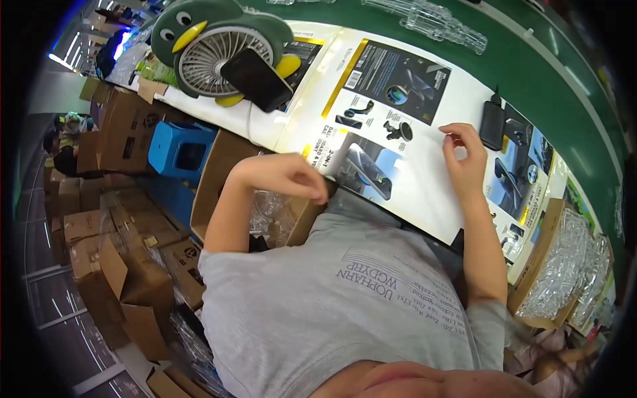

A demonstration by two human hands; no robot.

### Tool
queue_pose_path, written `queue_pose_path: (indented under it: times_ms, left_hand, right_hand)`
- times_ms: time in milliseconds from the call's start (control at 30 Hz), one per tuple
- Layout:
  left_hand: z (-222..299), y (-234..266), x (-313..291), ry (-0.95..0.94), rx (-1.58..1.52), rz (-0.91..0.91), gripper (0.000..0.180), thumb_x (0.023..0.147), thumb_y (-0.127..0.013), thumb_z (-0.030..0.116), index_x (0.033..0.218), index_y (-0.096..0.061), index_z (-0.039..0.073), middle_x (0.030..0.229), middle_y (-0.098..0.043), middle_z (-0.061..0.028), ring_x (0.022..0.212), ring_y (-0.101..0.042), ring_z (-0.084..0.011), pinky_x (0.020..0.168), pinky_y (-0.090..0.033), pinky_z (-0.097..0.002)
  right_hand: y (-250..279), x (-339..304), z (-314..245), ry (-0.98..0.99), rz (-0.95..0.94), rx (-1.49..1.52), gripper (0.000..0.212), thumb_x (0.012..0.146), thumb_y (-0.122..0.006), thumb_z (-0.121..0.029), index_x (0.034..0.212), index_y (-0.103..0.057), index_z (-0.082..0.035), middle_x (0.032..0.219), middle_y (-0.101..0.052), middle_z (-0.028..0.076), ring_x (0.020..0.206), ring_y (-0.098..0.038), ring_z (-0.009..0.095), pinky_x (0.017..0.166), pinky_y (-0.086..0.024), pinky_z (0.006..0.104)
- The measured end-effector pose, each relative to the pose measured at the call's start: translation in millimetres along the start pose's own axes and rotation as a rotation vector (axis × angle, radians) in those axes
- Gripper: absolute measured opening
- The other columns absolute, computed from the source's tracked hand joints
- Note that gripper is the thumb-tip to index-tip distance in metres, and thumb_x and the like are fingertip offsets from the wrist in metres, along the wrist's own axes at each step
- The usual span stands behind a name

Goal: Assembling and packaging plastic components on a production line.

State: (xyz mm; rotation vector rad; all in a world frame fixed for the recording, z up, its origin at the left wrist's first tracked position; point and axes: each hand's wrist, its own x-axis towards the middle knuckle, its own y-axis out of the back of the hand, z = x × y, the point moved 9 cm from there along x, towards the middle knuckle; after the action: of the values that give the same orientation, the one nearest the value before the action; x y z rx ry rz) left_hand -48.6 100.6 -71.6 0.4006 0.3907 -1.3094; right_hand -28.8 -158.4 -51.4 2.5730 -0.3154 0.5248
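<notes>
My left hand [300, 178] is bent in front of my body, beside the table's near edge and above an open cardboard box [203, 194] of clear plastic pieces [272, 211]. Its fingers curl together; whatever they hold, if anything, is hidden. Over the white printed sheet [424, 174] on the table hovers my right hand [466, 159], thumb and fingertips drawn close in a pinch. Anything between them is too small to make out. Just right of that hand lies a small black rectangular device [492, 125], a short dark plug-like end at its top.
A penguin-shaped fan [212, 60] stands far left with a dark phone [257, 79] leaning on it. Clear plastic parts [561, 265] fill a carton at right. More clear pieces [441, 23] lie on the green surface. A blue stool [180, 150] and stacked cartons [136, 245] are left.
</notes>
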Motion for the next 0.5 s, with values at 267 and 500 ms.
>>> queue_pose_path:
  times_ms: [267,500]
  left_hand:
    - [-394,52,-64,0.777,0.251,0.7,0.024,0.077,-0.057,0.019,0.088,-0.064,0.0,0.091,-0.065,-0.0186,0.075,-0.065,-0.0258,0.071,-0.052,-0.0352]
    - [-524,-44,-43,1.021,0.063,0.465,0.051,0.073,-0.062,0.039,0.107,-0.058,0.001,0.106,-0.06,-0.0197,0.087,-0.062,-0.0311,0.071,-0.05,-0.0419]
  right_hand:
    - [-5,-13,7,-0.072,-0.036,-0.054,0.013,0.079,-0.052,0.004,0.089,-0.059,-0.001,0.087,-0.057,0.004,0.072,-0.053,0.008,0.065,-0.042,0.0192]
    - [-12,-11,17,-0.08,-0.038,-0.102,0.012,0.079,-0.052,0.004,0.088,-0.059,-0.001,0.087,-0.056,0.004,0.073,-0.052,0.008,0.064,-0.041,0.0193]
